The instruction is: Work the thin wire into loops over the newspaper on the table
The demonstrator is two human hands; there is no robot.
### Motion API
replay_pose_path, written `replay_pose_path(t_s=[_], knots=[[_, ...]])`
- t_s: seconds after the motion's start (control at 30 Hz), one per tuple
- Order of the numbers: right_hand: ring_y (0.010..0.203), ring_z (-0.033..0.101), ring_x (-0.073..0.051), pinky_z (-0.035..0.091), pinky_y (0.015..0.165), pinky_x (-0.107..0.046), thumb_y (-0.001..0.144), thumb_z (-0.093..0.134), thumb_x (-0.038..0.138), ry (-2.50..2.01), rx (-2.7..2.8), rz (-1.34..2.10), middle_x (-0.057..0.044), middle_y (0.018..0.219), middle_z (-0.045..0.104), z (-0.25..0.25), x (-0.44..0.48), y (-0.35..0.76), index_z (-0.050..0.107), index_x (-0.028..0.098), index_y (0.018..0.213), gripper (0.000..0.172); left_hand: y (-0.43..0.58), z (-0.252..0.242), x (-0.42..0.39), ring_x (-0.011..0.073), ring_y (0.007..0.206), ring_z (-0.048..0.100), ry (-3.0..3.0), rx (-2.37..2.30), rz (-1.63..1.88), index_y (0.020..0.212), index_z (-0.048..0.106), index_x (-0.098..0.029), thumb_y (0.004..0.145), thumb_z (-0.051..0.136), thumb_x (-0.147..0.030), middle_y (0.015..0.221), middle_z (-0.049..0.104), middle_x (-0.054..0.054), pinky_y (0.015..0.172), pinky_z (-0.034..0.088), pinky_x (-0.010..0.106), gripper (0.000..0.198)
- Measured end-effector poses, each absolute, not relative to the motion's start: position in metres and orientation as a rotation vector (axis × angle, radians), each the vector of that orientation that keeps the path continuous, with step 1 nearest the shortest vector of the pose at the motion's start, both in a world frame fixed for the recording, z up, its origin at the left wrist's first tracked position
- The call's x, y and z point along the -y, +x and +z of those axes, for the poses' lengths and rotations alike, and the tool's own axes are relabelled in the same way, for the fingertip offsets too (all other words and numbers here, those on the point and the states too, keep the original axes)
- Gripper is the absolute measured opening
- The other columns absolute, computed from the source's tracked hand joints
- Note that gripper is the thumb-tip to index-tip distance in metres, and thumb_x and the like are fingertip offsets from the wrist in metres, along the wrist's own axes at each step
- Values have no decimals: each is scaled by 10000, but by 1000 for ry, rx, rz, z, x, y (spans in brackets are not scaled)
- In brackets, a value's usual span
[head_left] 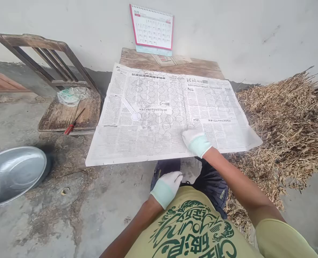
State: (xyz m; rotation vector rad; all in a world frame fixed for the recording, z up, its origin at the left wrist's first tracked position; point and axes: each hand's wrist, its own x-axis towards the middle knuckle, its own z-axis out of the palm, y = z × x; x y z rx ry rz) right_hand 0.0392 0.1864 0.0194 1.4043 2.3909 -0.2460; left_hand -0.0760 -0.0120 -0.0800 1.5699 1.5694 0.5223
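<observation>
A large newspaper [159,118] lies spread flat over a low wooden table [202,66]. My right hand [196,142], in a white glove, rests palm down on the paper near its front edge, fingers flat and holding nothing. My left hand [167,187], also gloved, rests on my knee below the table edge with fingers loosely curled; nothing shows in it. A small white spoon-like object [132,111] lies on the paper to the left.
A wooden chair [53,68] at the left holds a plastic bag [72,95] and a red-handled screwdriver [72,124]. A metal basin [12,173] sits on the concrete floor. Dry straw [285,122] is piled at the right. A calendar [152,29] hangs on the wall.
</observation>
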Motion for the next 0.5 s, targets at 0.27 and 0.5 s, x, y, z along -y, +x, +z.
replay_pose_path(t_s=[0.27, 0.5], knots=[[667, 611, -189, 362, 592, -313, 962, 506, 126, 1461, -2521, -317, -69, 754, 688, 40, -167, 75, 628, 181, 753, 248, -80, -63, 8, 245, 1117, 758, 1462, -1615, 619, 1188, 799, -272, 1009, 465, -382, 1219, 810, 38, 1074, 571, 377, 395], [675, 618, -173, 476, 651, -292, 871, 557, 220, 2105, -2698, -1258, -14, 731, 672, 51, -138, 120, 585, 223, 758, 117, -81, -29, 5, 193, 847, 762, 1163, -1648, 825, 1190, 785, -246, 994, 491, -421, 945, 812, 21, 945, 618, 336, 394]])
